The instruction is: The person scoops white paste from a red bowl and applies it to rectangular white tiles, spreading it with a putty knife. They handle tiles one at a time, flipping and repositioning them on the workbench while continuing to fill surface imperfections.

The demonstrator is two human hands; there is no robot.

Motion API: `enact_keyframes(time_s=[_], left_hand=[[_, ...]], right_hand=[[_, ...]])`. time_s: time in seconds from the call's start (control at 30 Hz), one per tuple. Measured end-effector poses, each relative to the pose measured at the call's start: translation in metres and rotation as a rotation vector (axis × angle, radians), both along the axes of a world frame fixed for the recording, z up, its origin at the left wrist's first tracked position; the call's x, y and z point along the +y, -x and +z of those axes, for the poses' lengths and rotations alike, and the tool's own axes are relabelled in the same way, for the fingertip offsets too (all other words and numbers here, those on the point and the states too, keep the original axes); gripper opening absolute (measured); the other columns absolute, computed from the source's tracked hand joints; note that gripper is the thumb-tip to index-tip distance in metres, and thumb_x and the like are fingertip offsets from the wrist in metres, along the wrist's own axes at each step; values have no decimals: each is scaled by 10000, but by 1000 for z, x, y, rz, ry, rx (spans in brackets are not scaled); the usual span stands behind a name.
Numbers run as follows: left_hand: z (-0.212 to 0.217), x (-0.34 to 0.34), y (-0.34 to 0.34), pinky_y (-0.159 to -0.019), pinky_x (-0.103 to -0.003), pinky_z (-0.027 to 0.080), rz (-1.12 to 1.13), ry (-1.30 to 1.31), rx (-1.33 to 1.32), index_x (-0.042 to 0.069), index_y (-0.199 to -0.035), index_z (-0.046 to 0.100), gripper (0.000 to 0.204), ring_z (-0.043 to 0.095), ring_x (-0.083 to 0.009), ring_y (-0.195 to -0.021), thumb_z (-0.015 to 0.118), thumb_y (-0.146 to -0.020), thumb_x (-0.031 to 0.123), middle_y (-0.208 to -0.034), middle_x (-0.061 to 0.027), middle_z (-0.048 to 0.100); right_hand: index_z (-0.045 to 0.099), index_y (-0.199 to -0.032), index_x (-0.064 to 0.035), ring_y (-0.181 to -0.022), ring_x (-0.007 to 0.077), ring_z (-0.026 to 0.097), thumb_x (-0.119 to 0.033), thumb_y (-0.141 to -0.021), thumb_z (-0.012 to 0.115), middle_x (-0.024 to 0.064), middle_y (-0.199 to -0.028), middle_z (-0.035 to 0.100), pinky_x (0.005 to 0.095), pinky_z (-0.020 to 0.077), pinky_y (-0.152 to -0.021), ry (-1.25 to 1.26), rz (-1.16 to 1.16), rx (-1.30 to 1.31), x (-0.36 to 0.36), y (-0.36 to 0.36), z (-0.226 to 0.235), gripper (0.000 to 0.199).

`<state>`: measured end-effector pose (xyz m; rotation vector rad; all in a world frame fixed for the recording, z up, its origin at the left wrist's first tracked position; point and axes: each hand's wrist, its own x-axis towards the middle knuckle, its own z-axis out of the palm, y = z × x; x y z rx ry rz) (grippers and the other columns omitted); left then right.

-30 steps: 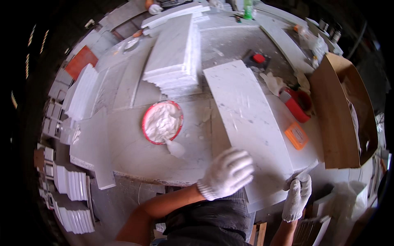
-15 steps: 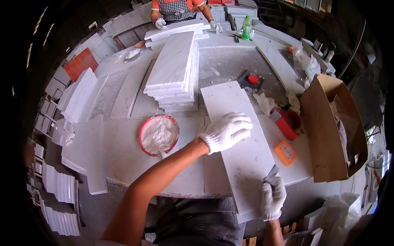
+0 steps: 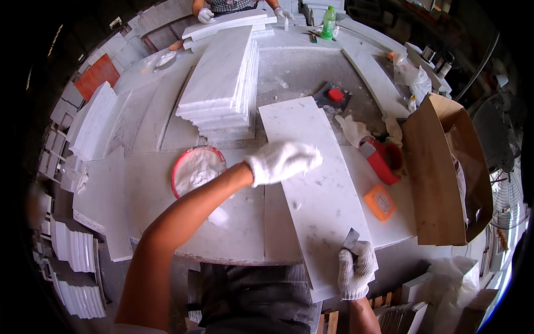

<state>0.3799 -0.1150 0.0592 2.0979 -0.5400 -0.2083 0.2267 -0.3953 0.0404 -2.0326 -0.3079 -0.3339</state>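
A long white marble slab, grey-veined, lies on the table in front of me, tilted away to the left. My left hand, in a white knit glove, is over its left part; the fingers look bunched and blurred, and whether they hold anything is unclear. Small white crumbs dot the slab near it. Gloved too, my right hand grips a scraper by the slab's near right edge, its flat grey blade pointing up. Left of my left forearm is a red-rimmed bowl of white paste, partly covered by the arm.
Stacked marble slabs stand beyond the bowl. To the right are an orange box, a red tape dispenser and an open cardboard box. Across the table, a person in white gloves is by more slabs, near a green bottle.
My left hand has shifted left and slightly up along the slab, its fingers drawn together. The right hand still holds the scraper. The view has moved a little.
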Motion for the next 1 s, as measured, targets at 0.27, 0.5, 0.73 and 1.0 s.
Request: enact_keyframes(time_s=[0.27, 0.5, 0.73, 1.0], left_hand=[[-32, -5, -30, -1144, -407, 336, -87, -130, -355, 72, -1201, 676, 337, 521, -284, -1298, 543, -1002, 309, -1261, -122, 652], [-15, 4, 16, -1089, -366, 400, 68, 371, 273, 56, -1257, 652, 470, 552, -223, -1263, 527, -1006, 433, -1288, -134, 642], [-25, -48, -1, -951, -309, 481, 618, 586, 43, -1, -1171, 677, 456, 649, -195, -1075, 475, -1024, 381, -1136, -141, 711], [-37, -49, -46, -969, -337, 471, 219, 700, 219, -27, -1203, 648, 517, 623, -204, -1141, 461, -1036, 425, -1217, -136, 679]], right_hand=[[589, -876, -16, -674, 214, 544, 27, -794, 636, 112, -789, 572, 316, 456, -659, -4, 8, -14, 3, 0, -2, 104], [610, -932, -1, -728, 269, 575, 32, -803, 697, 142, -838, 593, 356, 469, -682, 56, 79, 3, -4, -1, -3, 159], [619, -924, -3, -727, 265, 583, 37, -792, 697, 144, -843, 605, 349, 471, -681, 44, 34, 11, -5, 2, -6, 159], [615, -915, 1, -725, 268, 589, 39, -794, 688, 147, -844, 613, 350, 477, -673, 25, 4, 25, -1, 1, -5, 147]])
